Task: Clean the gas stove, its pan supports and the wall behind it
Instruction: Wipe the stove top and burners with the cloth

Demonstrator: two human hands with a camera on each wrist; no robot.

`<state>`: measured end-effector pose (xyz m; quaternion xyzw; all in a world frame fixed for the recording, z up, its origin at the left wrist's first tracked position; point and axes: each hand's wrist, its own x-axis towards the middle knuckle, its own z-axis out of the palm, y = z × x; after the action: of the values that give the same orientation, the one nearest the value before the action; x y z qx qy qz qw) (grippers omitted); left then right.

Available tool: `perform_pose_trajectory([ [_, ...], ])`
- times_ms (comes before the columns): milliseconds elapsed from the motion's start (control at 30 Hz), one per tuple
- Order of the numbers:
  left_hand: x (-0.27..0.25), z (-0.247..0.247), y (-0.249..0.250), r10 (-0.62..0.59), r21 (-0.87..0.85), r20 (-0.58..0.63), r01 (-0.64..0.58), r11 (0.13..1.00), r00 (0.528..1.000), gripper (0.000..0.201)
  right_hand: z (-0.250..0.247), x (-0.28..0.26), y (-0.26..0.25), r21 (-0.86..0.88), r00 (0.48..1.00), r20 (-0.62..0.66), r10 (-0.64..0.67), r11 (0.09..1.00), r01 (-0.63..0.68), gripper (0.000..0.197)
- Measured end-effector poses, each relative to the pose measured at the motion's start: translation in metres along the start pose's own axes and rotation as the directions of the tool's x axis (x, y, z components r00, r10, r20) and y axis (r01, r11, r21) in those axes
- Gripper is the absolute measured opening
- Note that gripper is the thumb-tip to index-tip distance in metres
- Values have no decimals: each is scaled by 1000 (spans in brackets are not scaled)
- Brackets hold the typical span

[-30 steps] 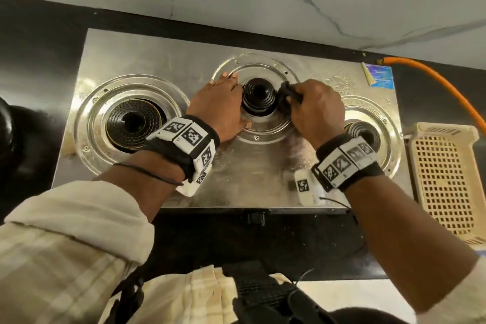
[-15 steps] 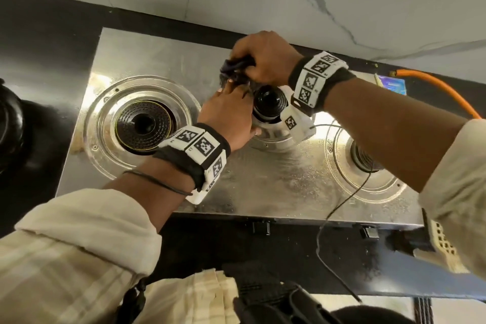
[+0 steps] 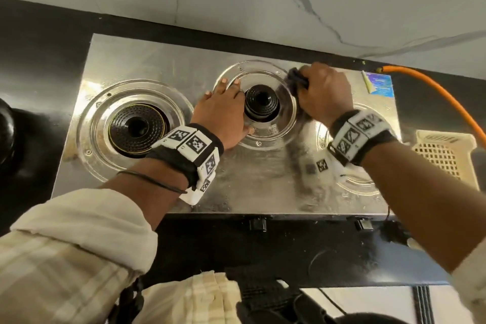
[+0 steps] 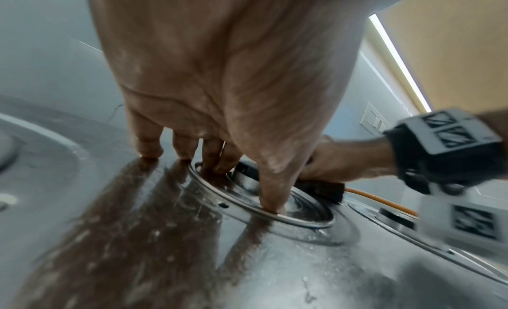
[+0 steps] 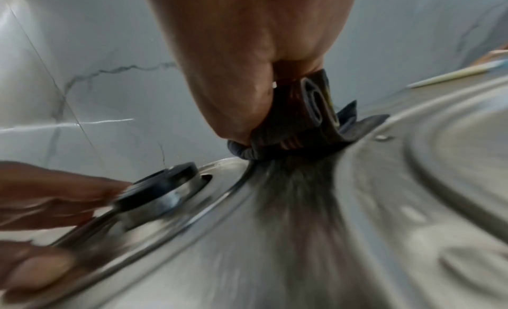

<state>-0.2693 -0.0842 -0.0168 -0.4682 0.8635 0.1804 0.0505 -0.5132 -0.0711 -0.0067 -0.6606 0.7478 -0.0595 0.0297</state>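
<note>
The right hand [image 3: 324, 93] fingers curl around a dark cloth [image 5: 296, 127], pressing it onto the steel stove [image 3: 163, 63] just right of the middle burner [image 3: 261, 104]; only the right wrist view shows its folds. The left hand [image 3: 223, 113] fingers lie straight, spread on that burner's ring. Three burners show. Half a second ago the cloth was behind the burner.

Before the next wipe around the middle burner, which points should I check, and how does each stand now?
1. Right hand grips the dark cloth: ok.
2. Cloth touches the stove top: ok.
3. Left hand presses on the middle burner ring, steadying it: ok.
4. Pan supports off the stove: ok.
5. Orange hose apart from both hands: ok.
6. Ring already clean: cannot tell, blurred.
</note>
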Motion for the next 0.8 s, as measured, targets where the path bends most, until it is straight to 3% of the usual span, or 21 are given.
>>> perform_pose_trajectory([
  [100, 0, 0, 0, -3, -8, 0, 3, 1000, 1000, 77, 0, -48, -2, 28, 997, -18, 80, 996, -79, 22],
  [300, 1, 0, -1, 0, 0, -3, 0, 1000, 1000, 77, 1, -115, -40, 174, 992, -31, 119, 978, -112, 22],
  [467, 1, 0, 0, -1, 2, 11, 1, 1000, 1000, 75, 0, -135, -71, 193, 994, 100, 49, 979, -68, 15],
  [567, 2, 0, 0, -1, 0, 8, 1, 1000, 1000, 75, 0, -131, -61, 164, 993, 116, 26, 985, -45, 16],
  [800, 3, 2, -2, -2, -17, 10, 2, 1000, 1000, 81, -7, -46, -12, 42, 978, -11, 210, 977, -209, 18],
])
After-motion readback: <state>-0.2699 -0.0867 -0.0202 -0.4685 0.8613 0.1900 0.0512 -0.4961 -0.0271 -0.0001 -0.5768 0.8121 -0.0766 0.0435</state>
